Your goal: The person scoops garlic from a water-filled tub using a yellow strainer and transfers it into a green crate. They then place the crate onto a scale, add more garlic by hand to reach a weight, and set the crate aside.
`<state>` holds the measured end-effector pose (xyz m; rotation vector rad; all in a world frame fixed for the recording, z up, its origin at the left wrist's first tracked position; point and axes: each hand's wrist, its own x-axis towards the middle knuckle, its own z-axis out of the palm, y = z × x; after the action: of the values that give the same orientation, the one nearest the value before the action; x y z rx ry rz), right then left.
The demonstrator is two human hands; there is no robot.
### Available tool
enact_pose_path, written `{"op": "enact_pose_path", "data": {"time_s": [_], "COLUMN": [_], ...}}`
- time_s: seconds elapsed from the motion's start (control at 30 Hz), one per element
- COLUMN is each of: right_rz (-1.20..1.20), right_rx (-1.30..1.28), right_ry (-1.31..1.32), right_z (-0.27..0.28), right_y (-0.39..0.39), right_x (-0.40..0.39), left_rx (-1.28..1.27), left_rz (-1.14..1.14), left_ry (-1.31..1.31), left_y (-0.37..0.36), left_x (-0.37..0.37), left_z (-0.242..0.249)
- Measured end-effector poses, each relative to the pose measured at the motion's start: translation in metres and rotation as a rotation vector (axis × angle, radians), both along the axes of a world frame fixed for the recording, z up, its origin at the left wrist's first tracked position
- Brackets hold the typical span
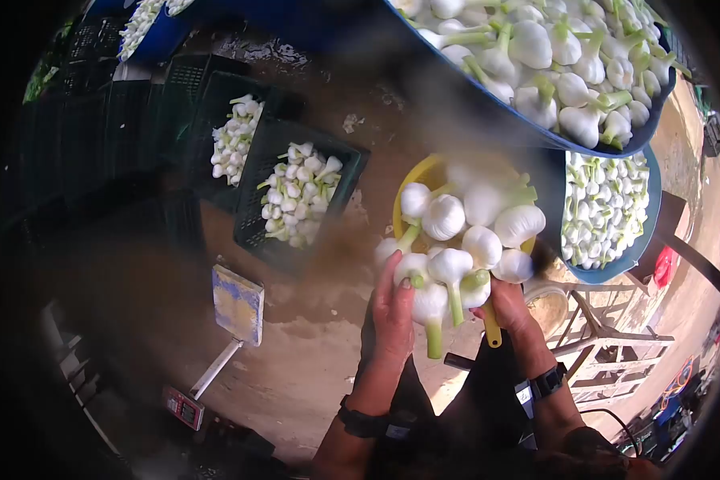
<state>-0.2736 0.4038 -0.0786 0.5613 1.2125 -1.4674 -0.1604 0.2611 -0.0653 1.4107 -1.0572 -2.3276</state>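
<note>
Garlic [444,218] sat heaped over a yellow bowl [406,180], mostly hiding it, top bulbs kinda blurry. Left hand's [393,312] grip held some; right hand's [512,310] was partly hidden, couldn't tell.

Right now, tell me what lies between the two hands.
Garlic bulbs and, beside the right hand, a yellow handle; the head view shows both.

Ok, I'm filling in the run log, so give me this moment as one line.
left hand: on garlic bulbs | right hand: at yellow handle | bulbs: overlapping yellow container in view | behind: green crate
</note>
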Motion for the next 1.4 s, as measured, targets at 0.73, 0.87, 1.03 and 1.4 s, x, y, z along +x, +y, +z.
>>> {"op": "enact_pose_path", "data": {"time_s": [0.73,0.87,1.03,1.4], "right_rz": [0.198,0.081,-0.36,-0.007], "right_rx": [0.24,0.353,0.647,1.411], "right_ry": [0.675,0.417,0.231,0.255], "right_z": [-0.066,-0.025,-0.033,-0.194], "right_y": [-0.142,0.034,0.268,0.495], "right_x": [-0.014,-0.03,-0.066,-0.157], "left_rx": [-0.038,-0.088,-0.096,-0.859], "left_rz": [-0.117,-0.484,-0.928,-1.249], "left_ry": [-0.516,-0.387,-0.307,-0.301], "left_y": [-0.12,-0.035,0.115,0.286], "left_x": [0.136,0.022,-0.125,-0.377], "left_z": [-0.108,-0.095,-0.091,-0.272]}}
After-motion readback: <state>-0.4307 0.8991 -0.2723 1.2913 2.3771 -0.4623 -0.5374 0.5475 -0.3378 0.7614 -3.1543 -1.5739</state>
